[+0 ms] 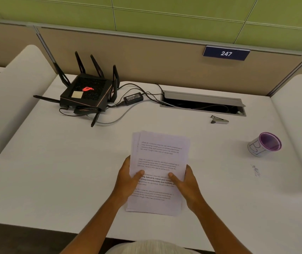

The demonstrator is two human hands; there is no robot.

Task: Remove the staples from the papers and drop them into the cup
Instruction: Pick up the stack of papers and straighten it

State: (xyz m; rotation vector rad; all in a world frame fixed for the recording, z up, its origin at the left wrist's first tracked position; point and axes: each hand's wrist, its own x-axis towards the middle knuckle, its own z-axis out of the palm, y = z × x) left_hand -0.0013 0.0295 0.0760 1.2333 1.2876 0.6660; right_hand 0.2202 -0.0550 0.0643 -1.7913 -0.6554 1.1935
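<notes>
A stack of printed papers (160, 156) is held over the middle of the white desk, its sheets slightly fanned at the top left. My left hand (128, 180) grips the stack's left edge with the thumb on the top page. My right hand (187, 184) grips the right edge the same way. A metal staple remover (219, 120) lies on the desk beyond the papers, to the right. A paper cup (263, 144) with a purple inside stands upright at the far right. No staple can be made out on the papers.
A black router (87, 94) with antennas sits at the back left, with a power brick (133, 97) and cables trailing to an open cable tray (203, 103). A divider panel with a "247" sign (226, 53) closes the back. Pen marks (255, 170) are on the desk at right.
</notes>
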